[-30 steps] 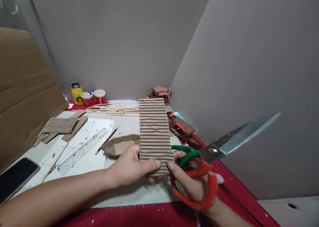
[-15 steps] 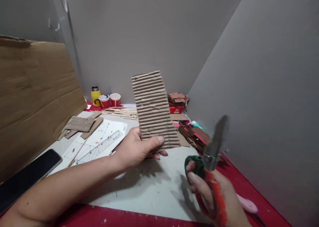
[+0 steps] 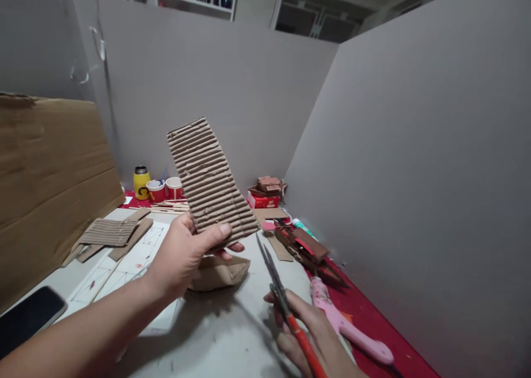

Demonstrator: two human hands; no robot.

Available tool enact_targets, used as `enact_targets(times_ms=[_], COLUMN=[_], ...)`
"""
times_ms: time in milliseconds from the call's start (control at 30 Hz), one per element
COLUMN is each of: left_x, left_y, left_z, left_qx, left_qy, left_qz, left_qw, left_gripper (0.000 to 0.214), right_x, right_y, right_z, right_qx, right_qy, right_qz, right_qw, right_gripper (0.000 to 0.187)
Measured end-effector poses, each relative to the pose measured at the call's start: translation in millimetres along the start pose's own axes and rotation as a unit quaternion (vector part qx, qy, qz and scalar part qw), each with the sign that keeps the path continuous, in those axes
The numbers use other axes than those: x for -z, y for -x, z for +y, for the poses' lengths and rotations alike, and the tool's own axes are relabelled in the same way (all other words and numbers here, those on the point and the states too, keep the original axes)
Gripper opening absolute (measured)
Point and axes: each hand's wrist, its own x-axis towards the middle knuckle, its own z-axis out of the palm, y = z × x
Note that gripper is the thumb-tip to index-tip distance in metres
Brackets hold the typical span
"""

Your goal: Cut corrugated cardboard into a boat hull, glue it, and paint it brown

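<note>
My left hand [image 3: 188, 251] grips a rectangular piece of corrugated cardboard [image 3: 209, 182] near its lower end, thumb across the ridged face. The piece is held up above the table, its top leaning left. In my right hand [image 3: 309, 328] is a pair of scissors [image 3: 286, 303] with orange on the handle. Their blades point up and away, the tips close to the lower right corner of the cardboard; I cannot tell whether they touch. Under my left hand, a folded cardboard shape [image 3: 222, 273] rests on the table, partly hidden.
A pink glue gun [image 3: 357, 334] lies at right beside brown model pieces [image 3: 309, 245]. Cardboard scraps [image 3: 110, 231], a drawing sheet [image 3: 153, 234] and a phone [image 3: 31, 317] are at left. Toward the back stand a yellow bottle [image 3: 141, 183] and paper cups [image 3: 156, 191]. Grey panels [image 3: 415, 146] enclose the table.
The view has tilted up and turned right. My right hand has turned the scissors, bringing their tips near the cardboard's lower corner. The folded cardboard shape and the whole glue gun have come into sight.
</note>
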Motion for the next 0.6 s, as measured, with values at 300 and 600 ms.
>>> enact_targets(times_ms=[300,600], left_x=[-7.8,-19.3], left_y=[5,9], left_z=[-7,-16], left_qx=[0.045,0.093], left_qy=[-0.010,0.022], left_qz=[0.012,-0.020], left_qw=[0.999,0.995], left_gripper=[0.026,0.027], right_x=[1,-2], right_y=[-2,-3], right_z=[-7,-3], right_qx=[0.000,-0.003], right_qy=[-0.004,-0.030], right_qz=[-0.009,-0.040], right_qw=[1.000,0.999], right_gripper=[0.036,0.045])
